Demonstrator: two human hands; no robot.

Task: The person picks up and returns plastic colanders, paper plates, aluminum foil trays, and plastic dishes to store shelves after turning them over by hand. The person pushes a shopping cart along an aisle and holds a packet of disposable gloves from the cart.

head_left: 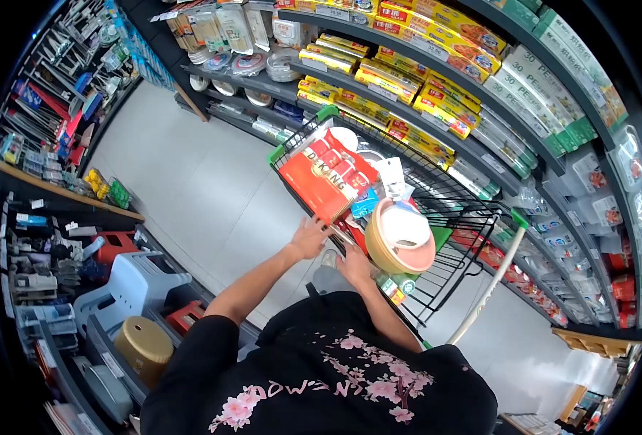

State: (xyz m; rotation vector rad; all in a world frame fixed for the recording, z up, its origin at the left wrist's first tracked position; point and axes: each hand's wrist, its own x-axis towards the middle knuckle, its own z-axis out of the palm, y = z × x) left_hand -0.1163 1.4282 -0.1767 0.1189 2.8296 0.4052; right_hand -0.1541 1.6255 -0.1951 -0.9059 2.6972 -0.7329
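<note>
A black wire shopping cart (437, 290) with green corners stands in front of me. My left hand (310, 238) is at the cart's near side, fingers spread, close to the lower corner of a red DEKANG package (328, 174). Beside it, my right hand (354, 265) is at the cart's side rim, left of a yellow basin (376, 250); its fingers are partly bent, and whether they grip anything is unclear. Inside the basin lie a pink bowl (417, 259) and a white item (406, 225). A white tagged item (391, 177) and a blue packet (364, 203) lie between package and basin.
Shelves of yellow boxes (444, 109) run along the cart's far side. Left are a light blue stool (125, 283), a gold bin (144, 346) and racks of utensils (60, 94). The cart's pale handle (489, 286) is at the right. Grey floor (183, 152) shows ahead.
</note>
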